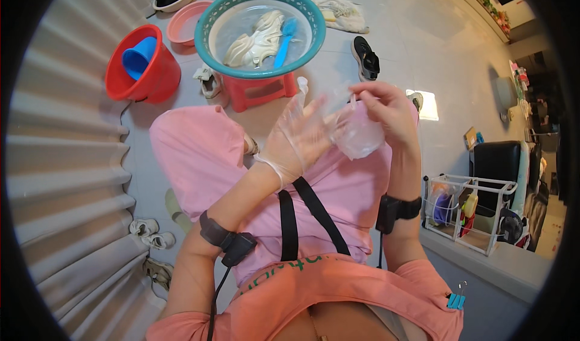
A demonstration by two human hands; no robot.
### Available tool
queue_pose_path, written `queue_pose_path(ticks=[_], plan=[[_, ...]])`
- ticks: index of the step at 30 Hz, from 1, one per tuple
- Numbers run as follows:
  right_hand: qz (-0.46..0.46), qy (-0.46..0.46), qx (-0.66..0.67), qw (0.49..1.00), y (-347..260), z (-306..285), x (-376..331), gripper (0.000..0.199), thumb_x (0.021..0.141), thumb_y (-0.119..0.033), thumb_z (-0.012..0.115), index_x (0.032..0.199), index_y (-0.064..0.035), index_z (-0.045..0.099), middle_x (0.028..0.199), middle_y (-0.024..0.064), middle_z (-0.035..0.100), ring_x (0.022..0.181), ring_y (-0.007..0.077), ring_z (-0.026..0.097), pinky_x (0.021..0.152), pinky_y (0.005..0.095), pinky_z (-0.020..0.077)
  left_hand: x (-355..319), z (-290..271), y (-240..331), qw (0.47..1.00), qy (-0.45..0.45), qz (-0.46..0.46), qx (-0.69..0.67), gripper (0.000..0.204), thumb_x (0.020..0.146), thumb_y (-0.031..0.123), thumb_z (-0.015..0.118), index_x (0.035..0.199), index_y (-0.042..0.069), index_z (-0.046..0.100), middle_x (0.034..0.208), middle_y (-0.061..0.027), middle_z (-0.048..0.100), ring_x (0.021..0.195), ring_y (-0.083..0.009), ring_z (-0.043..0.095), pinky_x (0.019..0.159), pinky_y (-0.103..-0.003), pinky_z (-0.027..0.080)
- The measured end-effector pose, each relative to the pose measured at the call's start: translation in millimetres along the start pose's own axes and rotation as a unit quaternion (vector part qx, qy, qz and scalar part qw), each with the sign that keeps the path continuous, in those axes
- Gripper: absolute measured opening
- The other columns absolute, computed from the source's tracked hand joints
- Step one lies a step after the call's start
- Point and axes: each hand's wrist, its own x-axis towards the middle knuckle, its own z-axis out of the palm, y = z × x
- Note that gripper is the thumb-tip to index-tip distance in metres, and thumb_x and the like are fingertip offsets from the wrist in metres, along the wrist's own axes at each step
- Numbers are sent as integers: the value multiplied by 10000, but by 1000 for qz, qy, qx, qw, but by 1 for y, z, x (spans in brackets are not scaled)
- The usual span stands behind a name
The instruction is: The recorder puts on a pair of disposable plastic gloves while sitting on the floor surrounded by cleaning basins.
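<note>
A clear disposable glove covers my left hand (293, 138), its fingers stretched out and partly smeared by motion. My bare right hand (391, 114) pinches the upper edge of a puffed-out, clear plastic glove (360, 136), which hangs over my right thigh. The left fingertips are close to this plastic; whether they touch it I cannot tell. Beyond my knees, a teal-rimmed basin (208, 54) of water rests on a red stool (257, 91). In it lie a cream-white, ridged thing (257, 42), perhaps a shoe, and a blue brush (284, 48).
Left of the stool stands a red bucket (160, 75) with a blue scoop (139, 58) inside. A pink basin (184, 23) is behind it. Shoes lie around, including a black one (365, 58) at right. A white wire rack (471, 214) stands right; a pale curtain (66, 141) hangs left.
</note>
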Motion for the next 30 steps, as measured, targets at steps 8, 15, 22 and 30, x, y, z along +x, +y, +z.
queue_pose_path(ticks=[8, 15, 22, 30], plan=[[62, -195, 193, 960, 28, -4, 10, 232, 727, -103, 795, 922, -6, 714, 883, 89, 695, 770, 146, 644, 638, 247, 498, 0, -1, 5, 967, 126, 52, -215, 609, 688, 163, 718, 1277, 202, 566, 1412, -67, 471, 1292, -403, 409, 1111, -658, 215], [10, -95, 166, 982, 26, 24, 6, 138, 844, -50, 690, 959, 25, 692, 888, 53, 696, 790, 110, 648, 717, 244, 512, -7, 10, 10, 779, 107, -54, -615, 731, 756, 125, 714, 1439, 133, 454, 1542, -129, 326, 1440, -345, 248, 1183, -489, 99], [-51, 12, 20, 998, 33, 53, 8, 78, 882, -52, 621, 854, 20, 637, 765, 35, 648, 674, 85, 610, 580, 227, 481, 1, 28, 15, 363, 204, -121, -901, 848, 849, 201, 676, 1539, 94, 195, 1581, -81, 234, 1467, -219, 165, 1189, -382, 104], [-138, 98, -147, 975, 45, 78, 11, 57, 831, -38, 609, 829, 13, 586, 705, 74, 592, 580, 135, 575, 530, 296, 442, -4, 8, 12, 259, 210, -182, -925, 887, 861, 241, 658, 1551, 186, 103, 1597, -77, 180, 1470, -254, 141, 1203, -430, 92]])
